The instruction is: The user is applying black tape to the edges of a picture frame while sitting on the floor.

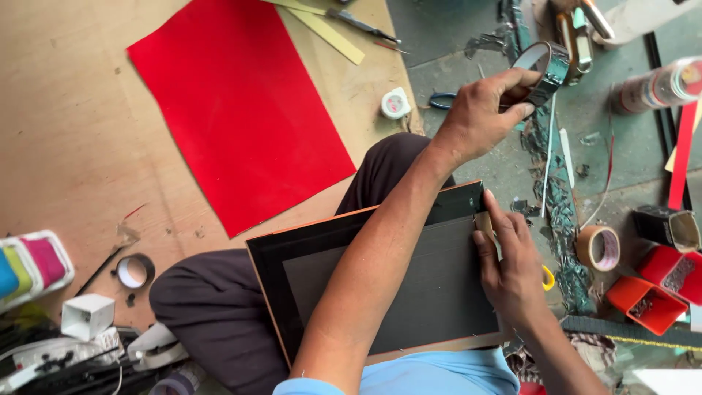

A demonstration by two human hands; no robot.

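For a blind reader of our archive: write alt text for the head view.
Seen from above, a seated person steadies a dark framed board on their lap with the right hand, while the left hand holds a roll of shiny tape out beyond it. A red sheet lies on the wooden board beside them, with tape rolls and small red boxes scattered around.

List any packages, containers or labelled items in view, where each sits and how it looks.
Labelled bottle: top right, lying on its side, clear with a pale label.
Red boxes: right edge, open, holding small metal pieces.
White box: lower left, square, open.
Multicoloured tray: left edge, pink and green sections.
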